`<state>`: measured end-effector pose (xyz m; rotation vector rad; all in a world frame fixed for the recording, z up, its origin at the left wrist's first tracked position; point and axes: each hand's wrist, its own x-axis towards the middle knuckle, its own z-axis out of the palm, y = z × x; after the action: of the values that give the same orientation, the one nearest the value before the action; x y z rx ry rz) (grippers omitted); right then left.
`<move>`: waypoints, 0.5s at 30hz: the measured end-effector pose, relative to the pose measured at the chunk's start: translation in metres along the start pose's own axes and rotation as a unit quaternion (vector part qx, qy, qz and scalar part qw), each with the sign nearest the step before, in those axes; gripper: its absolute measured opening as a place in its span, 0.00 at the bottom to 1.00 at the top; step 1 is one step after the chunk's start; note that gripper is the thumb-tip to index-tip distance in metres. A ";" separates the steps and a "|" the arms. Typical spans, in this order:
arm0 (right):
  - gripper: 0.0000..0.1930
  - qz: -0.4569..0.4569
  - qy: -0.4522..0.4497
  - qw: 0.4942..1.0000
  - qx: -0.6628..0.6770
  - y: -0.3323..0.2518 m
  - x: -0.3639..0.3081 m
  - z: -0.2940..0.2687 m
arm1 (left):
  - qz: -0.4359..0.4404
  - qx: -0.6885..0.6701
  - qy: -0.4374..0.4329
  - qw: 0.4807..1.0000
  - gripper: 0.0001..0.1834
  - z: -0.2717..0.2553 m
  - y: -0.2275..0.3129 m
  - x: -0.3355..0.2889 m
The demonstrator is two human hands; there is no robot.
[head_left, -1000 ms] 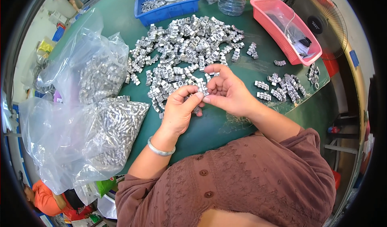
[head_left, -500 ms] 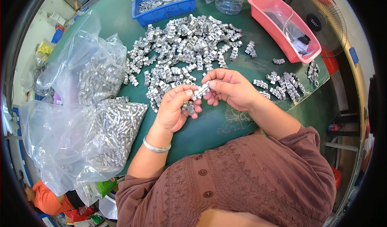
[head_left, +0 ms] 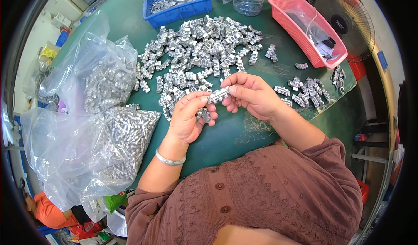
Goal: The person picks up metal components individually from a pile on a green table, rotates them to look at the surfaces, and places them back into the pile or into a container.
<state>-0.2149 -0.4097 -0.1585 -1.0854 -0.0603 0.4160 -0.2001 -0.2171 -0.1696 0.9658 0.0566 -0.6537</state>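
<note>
Between my two hands is a short, ridged silver metal piece (head_left: 218, 95), held a little above the near side of the green table. My left hand (head_left: 185, 116) pinches its left end with thumb and fingers, and a second silver metal piece (head_left: 203, 114) sits in the curled lower fingers. The right end is pinched by my right hand (head_left: 252, 98). Just beyond my hands spreads a large heap of similar silver metal pieces (head_left: 204, 49). A smaller group of these pieces (head_left: 311, 92) lies to the right of my right hand.
Clear plastic bags (head_left: 87, 145) full of metal parts stand at the left. At the back sits a blue bin (head_left: 177, 15) of small parts; a pink basket (head_left: 300, 31) and a fan (head_left: 344, 23) are at the far right. An orange-clad person (head_left: 52, 212) is at lower left.
The silver piece between my hands has turned to lie flatter, showing a longer side. My right hand has shifted slightly to the right. My left hand has barely moved.
</note>
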 end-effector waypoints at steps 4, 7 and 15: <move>0.09 -0.001 0.000 1.000 -0.010 -0.001 -0.001 0.000 | 0.001 -0.003 0.000 1.000 0.10 0.000 -0.001 -0.001; 0.08 -0.024 0.015 0.998 -0.056 -0.001 -0.002 0.003 | 0.021 -0.017 -0.004 1.000 0.11 -0.001 -0.002 0.001; 0.08 -0.375 0.012 0.794 -0.478 0.006 -0.003 0.009 | 0.033 -0.047 -0.034 0.998 0.13 0.000 -0.009 0.004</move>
<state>-0.2214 -0.4009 -0.1586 -1.9354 -0.7248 -0.4297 -0.2011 -0.2223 -0.1776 0.8498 -0.0050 -0.6178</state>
